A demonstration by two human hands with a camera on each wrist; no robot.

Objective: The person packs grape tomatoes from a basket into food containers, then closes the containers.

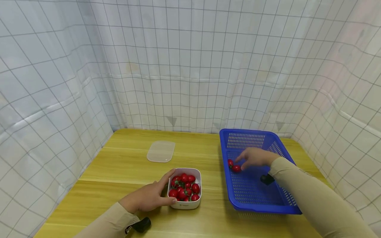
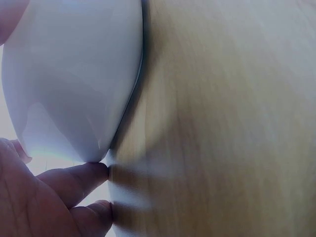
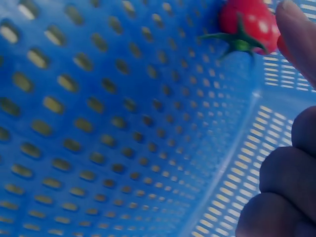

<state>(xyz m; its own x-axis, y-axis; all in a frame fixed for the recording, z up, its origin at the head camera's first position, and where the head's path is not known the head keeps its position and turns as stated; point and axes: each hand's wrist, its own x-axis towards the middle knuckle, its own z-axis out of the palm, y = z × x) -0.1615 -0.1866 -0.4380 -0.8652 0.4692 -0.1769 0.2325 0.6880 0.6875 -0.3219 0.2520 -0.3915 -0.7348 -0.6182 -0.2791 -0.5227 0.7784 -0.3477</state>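
Note:
My left hand (image 1: pixel 150 196) grips the white square container (image 1: pixel 186 205) at its left side, thumb along the front and fingers behind. In the left wrist view the fingers (image 2: pixel 74 182) touch the container's smooth wall (image 2: pixel 74 74). Several red cherry tomatoes (image 1: pixel 181 191) with green stems fill it. Inside the blue basket (image 1: pixel 227 195), my right hand (image 1: pixel 256 157) is over two cherry tomatoes by the left wall. Its thumb (image 3: pixel 296 29) is right beside a tomato (image 3: pixel 247 22) with a green calyx, while the index finger reaches past; contact is unclear.
A translucent flat lid (image 1: pixel 161 151) lies on the wooden table (image 1: pixel 134 172) behind the container. The blue basket has raised, slotted walls and stands at the right. Grid-patterned white curtains (image 1: pixel 190 66) enclose the table at the back and sides.

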